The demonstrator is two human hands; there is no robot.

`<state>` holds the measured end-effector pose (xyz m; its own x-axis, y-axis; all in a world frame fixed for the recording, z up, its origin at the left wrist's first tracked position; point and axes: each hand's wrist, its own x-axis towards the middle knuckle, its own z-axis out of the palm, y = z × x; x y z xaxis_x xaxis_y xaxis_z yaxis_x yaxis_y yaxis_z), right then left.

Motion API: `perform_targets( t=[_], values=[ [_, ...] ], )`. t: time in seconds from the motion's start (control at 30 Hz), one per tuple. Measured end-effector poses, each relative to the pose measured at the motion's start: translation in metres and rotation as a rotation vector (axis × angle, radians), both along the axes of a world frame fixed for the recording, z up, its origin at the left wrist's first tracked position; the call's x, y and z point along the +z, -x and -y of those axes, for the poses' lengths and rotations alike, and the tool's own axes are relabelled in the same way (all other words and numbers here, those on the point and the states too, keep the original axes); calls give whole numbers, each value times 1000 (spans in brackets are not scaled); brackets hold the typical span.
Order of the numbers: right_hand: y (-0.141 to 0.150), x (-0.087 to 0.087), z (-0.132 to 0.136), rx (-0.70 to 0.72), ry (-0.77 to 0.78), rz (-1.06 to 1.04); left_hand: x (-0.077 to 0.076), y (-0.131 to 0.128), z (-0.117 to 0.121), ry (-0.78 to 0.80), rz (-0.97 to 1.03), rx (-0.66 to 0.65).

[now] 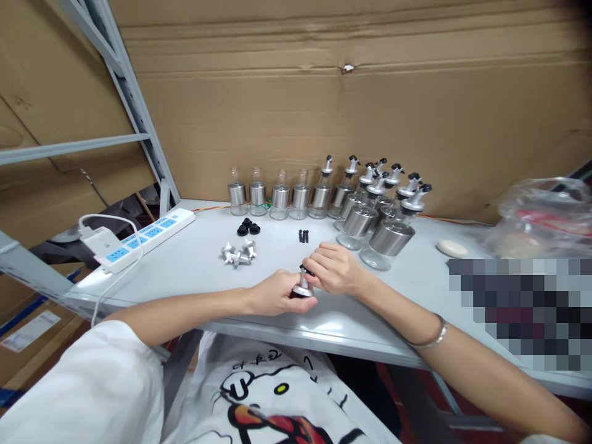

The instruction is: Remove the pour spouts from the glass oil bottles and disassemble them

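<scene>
One head-worn cam, above and behind the grip of left hand [274,293] and right hand [337,269]. Faces forward-down. Fairly close but wide: catches tabletop [185,265] around grip, cardboard backing [259,105] beyond it.

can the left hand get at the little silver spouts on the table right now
Probably yes: the silver spouts lie uncovered beyond the left forearm, with nothing standing between, though the left hand holds a pourer top and may need freeing.

Four open bottles [280,198], three loose stoppers [254,229]
</scene>
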<state>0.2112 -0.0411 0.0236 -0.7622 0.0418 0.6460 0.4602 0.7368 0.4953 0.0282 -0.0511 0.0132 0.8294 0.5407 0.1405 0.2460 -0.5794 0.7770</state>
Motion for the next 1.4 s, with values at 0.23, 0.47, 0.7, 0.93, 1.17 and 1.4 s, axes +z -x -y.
perform_targets(
  t=[0.23, 0.47, 0.7, 0.93, 1.17, 1.4],
  values=[
    [7, -6, 4, 23, 331, -366, -3, 2, -4, -25, -1, -93],
    [-4, 7, -1, -147, 522, -688, -1, 7, -16, -57, 91, 29],
    [-40, -15, -51, -353, 682, -630, -6, 1, -10, 90, 139, 21],
    [-55, -38, -68, -451, 785, -353, -9, 2, -16, 265, 249, 99],
    [-49, -34, -61, -440, 1006, -408, -11, 4, -25, 382, 340, 121],
    [-42, -26, -54, -353, 973, -444, -9, 4, -31, 443, 388, 165]
  ],
)
